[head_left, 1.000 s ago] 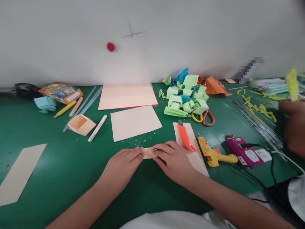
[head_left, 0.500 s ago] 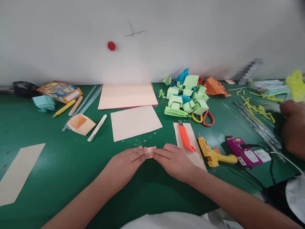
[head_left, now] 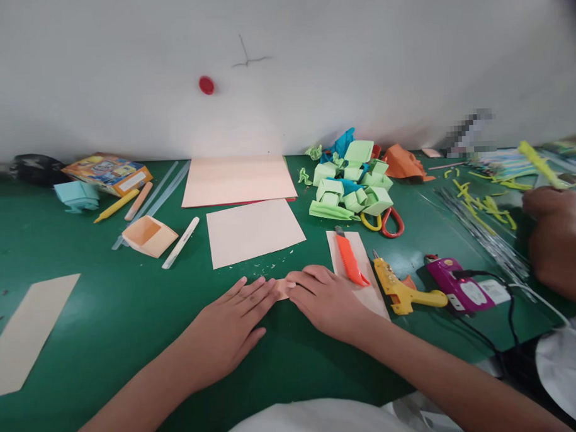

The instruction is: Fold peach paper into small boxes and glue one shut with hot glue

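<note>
A small peach paper strip [head_left: 284,288] lies on the green table between my hands, its two ends hidden under fingers. My left hand [head_left: 235,318] is flat, fingers stretched out and thumb apart, the fingertips pressing the strip's left end. Fingers of my right hand [head_left: 322,297] are held together and bent over the right end, gripping it. Beyond them is a loose peach sheet [head_left: 255,233] with small paper scraps near its edge. An orange cutter knife [head_left: 350,261] rests on a peach paper piece [head_left: 373,301] beside my right hand.
A yellow glue gun [head_left: 404,287] and purple power strip [head_left: 460,285] with cables are at right. Behind stand folded green paper pieces [head_left: 360,182] and scissors [head_left: 392,222]. A folded peach paper box [head_left: 150,236] sits left. Another person's hand [head_left: 558,244] holds yellow material at far right.
My left hand has flattened, with its fingers spreading and thumb moving out. My right hand stays at the strip's right end. The other person's yellow material has changed position.
</note>
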Tool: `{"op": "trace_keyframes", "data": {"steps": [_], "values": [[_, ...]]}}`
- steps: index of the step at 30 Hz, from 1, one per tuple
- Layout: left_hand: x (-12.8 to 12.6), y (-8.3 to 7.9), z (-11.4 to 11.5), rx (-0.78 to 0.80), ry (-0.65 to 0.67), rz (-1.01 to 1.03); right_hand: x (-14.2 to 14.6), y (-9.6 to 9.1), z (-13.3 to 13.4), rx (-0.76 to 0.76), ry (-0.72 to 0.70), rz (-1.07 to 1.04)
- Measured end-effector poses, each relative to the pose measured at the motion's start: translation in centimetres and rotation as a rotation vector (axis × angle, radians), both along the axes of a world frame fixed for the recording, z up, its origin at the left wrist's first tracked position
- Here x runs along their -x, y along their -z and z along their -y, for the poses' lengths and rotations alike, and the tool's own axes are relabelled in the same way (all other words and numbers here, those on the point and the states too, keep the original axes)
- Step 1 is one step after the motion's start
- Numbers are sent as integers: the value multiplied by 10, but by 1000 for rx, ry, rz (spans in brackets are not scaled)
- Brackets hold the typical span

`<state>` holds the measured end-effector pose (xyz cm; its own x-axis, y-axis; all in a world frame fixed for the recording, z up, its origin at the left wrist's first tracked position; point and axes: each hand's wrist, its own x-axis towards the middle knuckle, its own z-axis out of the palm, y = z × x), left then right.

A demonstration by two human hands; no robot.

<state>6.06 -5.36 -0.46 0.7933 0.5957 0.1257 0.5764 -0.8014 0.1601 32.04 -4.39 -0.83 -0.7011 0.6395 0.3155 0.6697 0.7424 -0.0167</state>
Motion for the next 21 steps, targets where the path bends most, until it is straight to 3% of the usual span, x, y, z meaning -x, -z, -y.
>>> {"op": "trace_keyframes", "data": {"steps": [10, 21], "values": [[-1, 1, 3, -44, -11, -41, -1, -2, 3, 51, 14, 41], [-11, 9, 28, -178, -214, -87, -13, -6, 3, 208, 133, -67]]}}
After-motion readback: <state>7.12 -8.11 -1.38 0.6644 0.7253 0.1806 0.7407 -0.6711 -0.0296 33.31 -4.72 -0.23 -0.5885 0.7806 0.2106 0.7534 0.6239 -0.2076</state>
